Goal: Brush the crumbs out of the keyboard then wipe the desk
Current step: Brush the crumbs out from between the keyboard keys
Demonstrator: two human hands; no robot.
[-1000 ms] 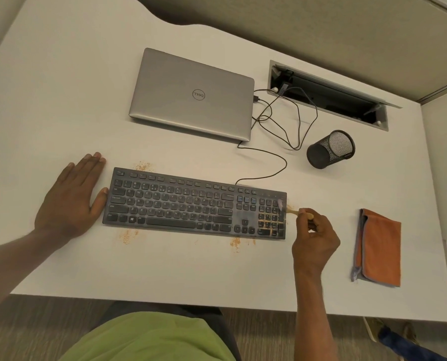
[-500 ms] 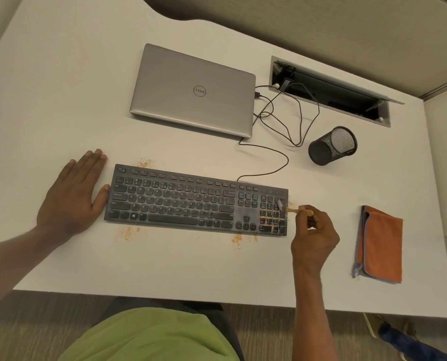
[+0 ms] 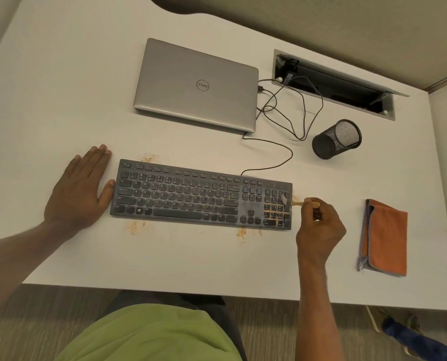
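Left hand (image 3: 79, 188) lies flat on the desk (image 3: 61, 100), fingers straight and together, holding nothing, with its thumb touching the left end of the keyboard (image 3: 180, 199). That bracing looks right. The step in hand appears to be brushing out the number pad, and the board should not slide under the strokes. Orange crumbs (image 3: 274, 213) sit in the gaps between the number-pad keys at the right end. Loose patches lie on the desk by the keyboard's top left corner, along its front edge in 2 places, and just off its right end. The small wooden-handled brush (image 3: 294, 203) has its bristles down on the upper keys of that pad, with the handle pointing right. The right hand (image 3: 318, 225) is curled round the end of the handle, pinching it just beside the keyboard's right edge. Short, light strokes along the key gaps toward the near edge would likely flick crumbs out onto the desk rather than push them deeper. The folded orange cloth (image 3: 385, 238) lies well apart to the right, untouched, ready for the wipe.
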